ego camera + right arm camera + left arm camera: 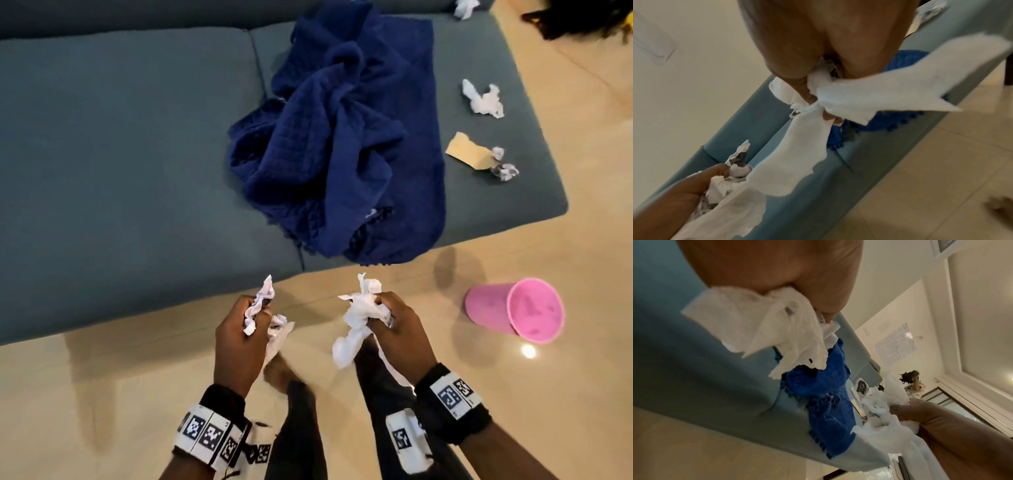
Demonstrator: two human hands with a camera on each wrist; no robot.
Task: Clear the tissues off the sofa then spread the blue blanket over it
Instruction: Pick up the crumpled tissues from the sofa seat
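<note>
my left hand [239, 339] is clenched around a wad of white tissues [260, 308], and my right hand [397, 329] grips a second bunch of tissues [356, 318] with a long tail hanging down; both are held over the tiled floor [102, 394], just off the front edge of the sofa [120, 154]. from the left wrist the crumpled paper [766, 324] spills out below my curled fingers, and from the right wrist the other bunch [869, 91] flares out past my knuckles. to my right on the floor stands a pink cup [517, 310], near the sofa's front right corner, tilted with its mouth toward me. on the seat, the blue blanket [342, 147] lies heaped in a twisted pile on the right cushion, its fringed hem hanging over the front edge. between the blanket and the sofa's right edge lie a tan paper scrap [467, 150] touching two small crumpled bits [503, 166], and farther back a loose white tissue [483, 99]. another tissue [464, 7] sits at the far right corner by the backrest. beyond the sofa's right edge a dark shape [582, 17] rests on the floor; i cannot tell what it is.
</note>
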